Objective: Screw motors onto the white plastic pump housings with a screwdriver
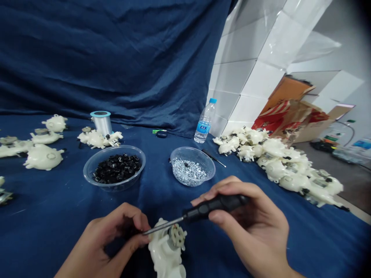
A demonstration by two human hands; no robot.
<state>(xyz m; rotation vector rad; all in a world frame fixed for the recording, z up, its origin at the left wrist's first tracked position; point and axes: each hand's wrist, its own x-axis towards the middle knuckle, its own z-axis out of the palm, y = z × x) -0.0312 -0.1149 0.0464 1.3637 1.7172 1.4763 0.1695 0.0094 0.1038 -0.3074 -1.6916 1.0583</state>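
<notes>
My right hand (252, 224) grips the black handle of a screwdriver (214, 206), its metal shaft pointing left. At the shaft's tip, the thumb and fingertips of my left hand (121, 235) are pinched together; whatever lies between them is too small to make out. Just below the shaft is a cream plastic housing (165, 255) with a round metal motor (176, 236) set in its side. It sits close to my left fingertips, and I cannot tell whether they touch it. Beyond my hands stand a clear bowl of small silver screws (189, 170) and another bowl of black plastic parts (117, 168).
More cream housings lie at the left (43, 157) and in a pile (278, 158) at the right. A water bottle (204, 121), a second screwdriver (213, 157) and a spool (102, 122) are farther back. White boxes (240, 77) stack up behind.
</notes>
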